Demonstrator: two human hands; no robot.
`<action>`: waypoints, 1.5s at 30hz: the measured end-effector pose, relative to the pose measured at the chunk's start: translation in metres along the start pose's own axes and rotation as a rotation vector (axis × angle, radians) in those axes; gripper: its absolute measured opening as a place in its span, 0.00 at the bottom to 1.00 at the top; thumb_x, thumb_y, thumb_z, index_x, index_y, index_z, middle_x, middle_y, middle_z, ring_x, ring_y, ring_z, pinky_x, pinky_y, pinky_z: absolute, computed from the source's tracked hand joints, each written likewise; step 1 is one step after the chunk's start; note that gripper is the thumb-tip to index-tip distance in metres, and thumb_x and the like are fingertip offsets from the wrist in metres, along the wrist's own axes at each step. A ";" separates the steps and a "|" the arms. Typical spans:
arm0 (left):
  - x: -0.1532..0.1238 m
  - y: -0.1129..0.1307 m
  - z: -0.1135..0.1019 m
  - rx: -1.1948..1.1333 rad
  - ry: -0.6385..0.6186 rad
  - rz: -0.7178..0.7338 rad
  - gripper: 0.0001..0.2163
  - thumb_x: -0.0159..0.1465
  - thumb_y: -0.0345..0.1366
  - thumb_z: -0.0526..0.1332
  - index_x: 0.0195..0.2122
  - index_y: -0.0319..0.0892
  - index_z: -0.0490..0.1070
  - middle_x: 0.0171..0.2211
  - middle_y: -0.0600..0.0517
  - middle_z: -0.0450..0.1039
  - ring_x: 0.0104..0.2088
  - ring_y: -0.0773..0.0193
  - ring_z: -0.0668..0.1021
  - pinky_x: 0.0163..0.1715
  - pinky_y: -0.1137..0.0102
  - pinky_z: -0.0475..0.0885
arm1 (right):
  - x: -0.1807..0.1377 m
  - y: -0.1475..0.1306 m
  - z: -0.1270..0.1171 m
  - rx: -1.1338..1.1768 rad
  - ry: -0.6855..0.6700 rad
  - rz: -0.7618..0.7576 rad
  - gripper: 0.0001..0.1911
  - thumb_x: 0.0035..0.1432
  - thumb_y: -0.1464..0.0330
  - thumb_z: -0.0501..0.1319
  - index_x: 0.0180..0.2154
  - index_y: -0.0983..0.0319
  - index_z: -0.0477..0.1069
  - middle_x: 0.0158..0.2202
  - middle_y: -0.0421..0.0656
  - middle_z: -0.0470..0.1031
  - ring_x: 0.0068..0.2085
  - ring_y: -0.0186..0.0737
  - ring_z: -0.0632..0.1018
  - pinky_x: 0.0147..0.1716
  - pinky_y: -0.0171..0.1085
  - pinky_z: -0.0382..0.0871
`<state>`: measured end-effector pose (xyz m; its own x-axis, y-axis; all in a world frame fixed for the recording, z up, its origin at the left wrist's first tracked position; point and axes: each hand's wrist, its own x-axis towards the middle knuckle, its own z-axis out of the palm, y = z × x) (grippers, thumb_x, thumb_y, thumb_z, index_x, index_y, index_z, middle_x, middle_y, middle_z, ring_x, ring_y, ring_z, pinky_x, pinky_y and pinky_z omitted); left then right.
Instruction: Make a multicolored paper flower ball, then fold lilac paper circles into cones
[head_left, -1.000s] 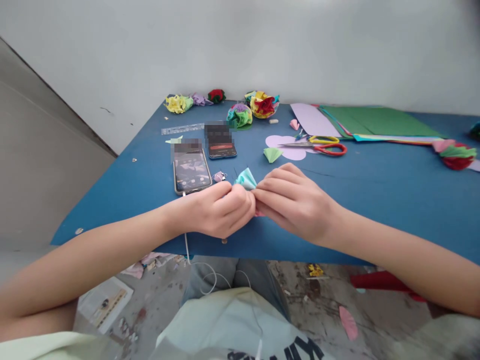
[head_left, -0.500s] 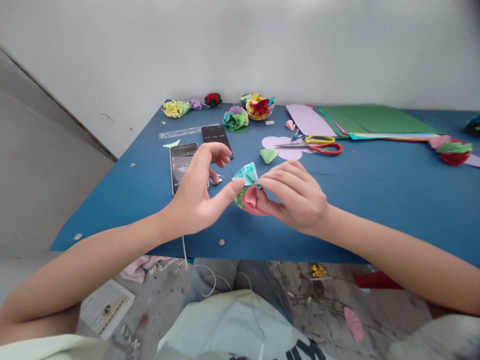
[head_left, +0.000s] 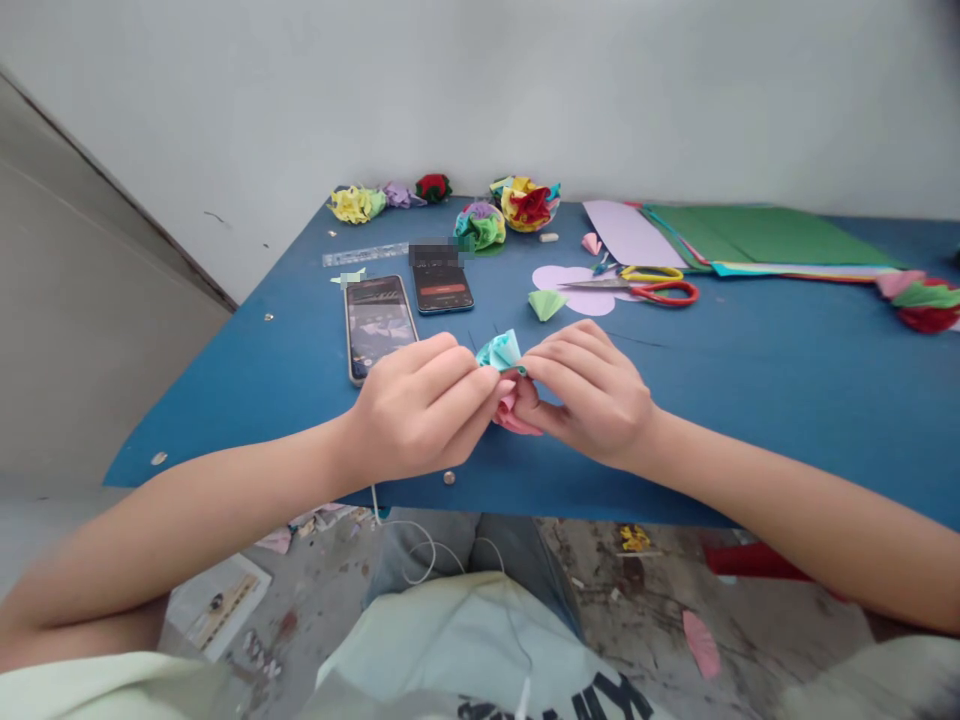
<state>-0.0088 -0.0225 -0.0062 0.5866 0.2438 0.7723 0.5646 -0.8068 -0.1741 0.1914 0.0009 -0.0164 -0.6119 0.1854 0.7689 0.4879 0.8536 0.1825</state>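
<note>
Both hands pinch one small paper flower (head_left: 501, 350) near the front of the blue table. Its upper part is turquoise paper, and pink petals show below between my fingers. My left hand (head_left: 424, 405) is closed on its left side, covering the green paper there. My right hand (head_left: 589, 395) is closed on the right edge, thumb and forefinger at the turquoise paper. A folded pale green paper piece (head_left: 547, 304) lies just beyond the hands. Close to my left hand is a phone (head_left: 379, 320) with a lit screen.
Red-and-yellow scissors (head_left: 660, 287) rest on a lilac paper flower shape (head_left: 592, 298). Green sheets (head_left: 772, 235) are stacked at the back right. Several crumpled paper flowers (head_left: 480, 228) line the wall. A second phone (head_left: 441, 280) and a clear ruler (head_left: 365, 255) lie at the left.
My left hand, earlier spread with only the thumb at the flower, has closed its fingers onto it. The right hand keeps its pinch. The second phone's screen has changed from a timer display.
</note>
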 end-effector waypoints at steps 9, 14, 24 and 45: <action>-0.001 0.007 -0.003 -0.025 -0.030 -0.194 0.03 0.58 0.30 0.59 0.34 0.38 0.70 0.28 0.49 0.71 0.28 0.67 0.70 0.30 0.71 0.69 | -0.002 0.001 0.001 -0.019 0.004 0.043 0.04 0.54 0.72 0.58 0.34 0.63 0.66 0.29 0.41 0.72 0.32 0.35 0.70 0.32 0.37 0.63; 0.002 0.008 -0.002 -0.126 -0.048 -0.283 0.05 0.58 0.30 0.60 0.35 0.37 0.71 0.28 0.50 0.72 0.28 0.68 0.72 0.30 0.73 0.69 | -0.001 0.001 0.001 -0.033 0.011 0.020 0.04 0.55 0.72 0.58 0.36 0.63 0.66 0.30 0.43 0.73 0.32 0.36 0.71 0.33 0.37 0.63; 0.010 0.013 0.003 -0.342 -0.153 -0.444 0.09 0.60 0.29 0.55 0.24 0.38 0.70 0.20 0.54 0.68 0.21 0.72 0.67 0.24 0.75 0.63 | 0.006 -0.015 -0.003 -0.256 -0.132 -0.074 0.07 0.59 0.70 0.55 0.32 0.67 0.68 0.25 0.45 0.71 0.31 0.40 0.70 0.29 0.40 0.61; 0.009 0.001 -0.001 -0.534 0.064 -0.663 0.11 0.61 0.44 0.56 0.38 0.42 0.61 0.38 0.46 0.66 0.39 0.62 0.70 0.37 0.66 0.70 | 0.007 -0.015 -0.012 -0.015 0.092 0.080 0.04 0.55 0.72 0.60 0.36 0.64 0.71 0.29 0.44 0.75 0.32 0.37 0.73 0.30 0.38 0.66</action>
<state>-0.0033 -0.0215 0.0013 0.1879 0.7374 0.6488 0.4209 -0.6573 0.6251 0.1873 -0.0165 -0.0064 -0.5117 0.2067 0.8339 0.5426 0.8303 0.1271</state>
